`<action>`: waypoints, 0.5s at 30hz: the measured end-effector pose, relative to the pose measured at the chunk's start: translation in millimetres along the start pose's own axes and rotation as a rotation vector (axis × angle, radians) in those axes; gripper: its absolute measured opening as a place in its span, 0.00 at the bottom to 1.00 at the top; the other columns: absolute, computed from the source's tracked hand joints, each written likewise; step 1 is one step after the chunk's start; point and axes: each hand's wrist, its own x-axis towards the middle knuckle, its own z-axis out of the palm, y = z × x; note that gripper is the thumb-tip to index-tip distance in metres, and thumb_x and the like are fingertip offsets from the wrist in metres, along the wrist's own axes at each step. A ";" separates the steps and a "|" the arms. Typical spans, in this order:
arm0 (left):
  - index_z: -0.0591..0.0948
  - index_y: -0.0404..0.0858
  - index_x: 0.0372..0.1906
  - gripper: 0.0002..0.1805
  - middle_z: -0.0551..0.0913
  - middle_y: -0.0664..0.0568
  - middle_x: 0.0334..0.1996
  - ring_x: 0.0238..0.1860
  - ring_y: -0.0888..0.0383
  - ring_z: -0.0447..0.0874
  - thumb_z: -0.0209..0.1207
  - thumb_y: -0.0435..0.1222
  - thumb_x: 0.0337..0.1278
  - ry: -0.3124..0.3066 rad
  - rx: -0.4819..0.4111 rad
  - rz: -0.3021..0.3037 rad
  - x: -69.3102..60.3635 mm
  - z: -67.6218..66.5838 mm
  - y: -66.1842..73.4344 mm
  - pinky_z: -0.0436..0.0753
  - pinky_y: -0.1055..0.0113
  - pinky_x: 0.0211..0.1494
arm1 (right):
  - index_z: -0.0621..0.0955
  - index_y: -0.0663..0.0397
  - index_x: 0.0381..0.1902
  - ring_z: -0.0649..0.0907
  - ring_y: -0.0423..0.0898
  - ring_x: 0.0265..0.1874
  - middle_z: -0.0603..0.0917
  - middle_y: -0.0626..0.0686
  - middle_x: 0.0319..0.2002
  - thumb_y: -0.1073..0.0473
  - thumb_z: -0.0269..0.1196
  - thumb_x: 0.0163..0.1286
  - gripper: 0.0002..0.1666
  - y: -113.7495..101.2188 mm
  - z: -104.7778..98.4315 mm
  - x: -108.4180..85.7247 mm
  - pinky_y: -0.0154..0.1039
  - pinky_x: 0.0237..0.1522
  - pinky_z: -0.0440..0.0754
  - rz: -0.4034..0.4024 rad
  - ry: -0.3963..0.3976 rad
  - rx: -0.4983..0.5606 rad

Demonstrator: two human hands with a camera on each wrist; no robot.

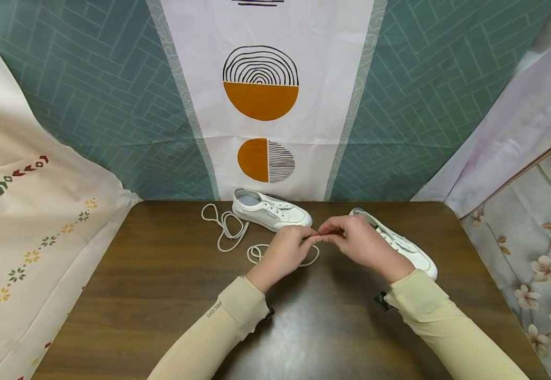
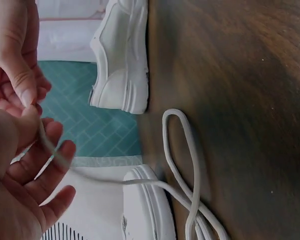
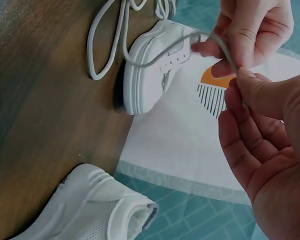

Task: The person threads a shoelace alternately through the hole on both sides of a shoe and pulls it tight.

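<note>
On my feed, the brown worktop [image 1: 161, 316] carries everything, and I judge its smooth surface would let things slide if a cuff caught them. The right-hand shoe [image 1: 413, 256] is partly hidden by the right arm in the head view, so a careless drop of that arm could knock it askew. The far shoe [image 1: 275, 212] lies just beyond the left grip [image 1: 285, 250]; a forward push of the knuckles could shove it. I read both the left grip and the right grip [image 1: 356, 240] as pinching, thumb to finger, meeting on the held lace [image 3: 224, 48]. A loose lace [image 1: 225, 227] lies beside the far shoe, near enough that a sweeping sleeve could drag it into the other coil. The held lace rises from crossing loops on the worktop below; pulled fast, those loops could knot. Smallest and riskiest is its end, mostly hidden by fingertips: if either pinch eases before the other is firm, I expect the cord to slip and drop.
</note>
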 end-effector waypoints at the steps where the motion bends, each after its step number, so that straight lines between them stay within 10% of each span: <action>1: 0.85 0.48 0.37 0.10 0.83 0.64 0.29 0.29 0.69 0.76 0.54 0.44 0.64 -0.003 0.005 0.002 -0.7 0.4 0.0 0.75 0.75 0.35 | 0.84 0.41 0.33 0.82 0.31 0.30 0.85 0.38 0.30 0.60 0.69 0.56 0.07 0.3 0.5 -0.5 0.31 0.33 0.80 0.001 -0.003 0.002; 8: 0.81 0.46 0.36 0.07 0.81 0.61 0.31 0.34 0.66 0.79 0.52 0.40 0.66 0.016 0.102 0.012 -3.5 2.1 -5.8 0.78 0.71 0.41 | 0.84 0.40 0.31 0.82 0.33 0.29 0.86 0.40 0.29 0.60 0.69 0.56 0.07 13.8 -4.4 -12.4 0.31 0.32 0.79 0.062 -0.036 -0.017; 15: 0.79 0.43 0.35 0.06 0.81 0.57 0.29 0.33 0.60 0.80 0.52 0.37 0.65 0.156 0.107 -0.164 -4.6 -6.2 -22.6 0.79 0.65 0.38 | 0.82 0.52 0.45 0.82 0.50 0.42 0.84 0.53 0.43 0.51 0.69 0.55 0.20 62.3 -31.6 -48.3 0.49 0.42 0.78 0.271 -0.016 -0.205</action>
